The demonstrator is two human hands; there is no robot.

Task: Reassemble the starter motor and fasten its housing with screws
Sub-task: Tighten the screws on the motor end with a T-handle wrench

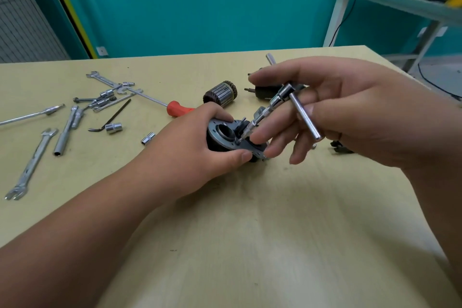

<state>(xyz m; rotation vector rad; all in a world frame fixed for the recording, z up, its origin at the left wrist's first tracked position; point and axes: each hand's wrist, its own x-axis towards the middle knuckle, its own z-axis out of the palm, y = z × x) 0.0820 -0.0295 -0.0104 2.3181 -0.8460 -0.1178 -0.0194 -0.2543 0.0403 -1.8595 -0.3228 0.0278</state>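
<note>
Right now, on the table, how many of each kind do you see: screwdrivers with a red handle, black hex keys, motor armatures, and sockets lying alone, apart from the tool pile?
Red-handled screwdriver: 1
Black hex key: 1
Armature: 1
Lone sockets: 2
Total: 5

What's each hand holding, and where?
Left hand grips the motor housing round its flanged end; right hand holds the T-handle driver at its crossbar end.

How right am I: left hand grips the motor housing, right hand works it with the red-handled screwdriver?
Not quite: the head view shows the right hand holding a T-handle driver to the housing; the red-handled screwdriver lies on the table.
</note>
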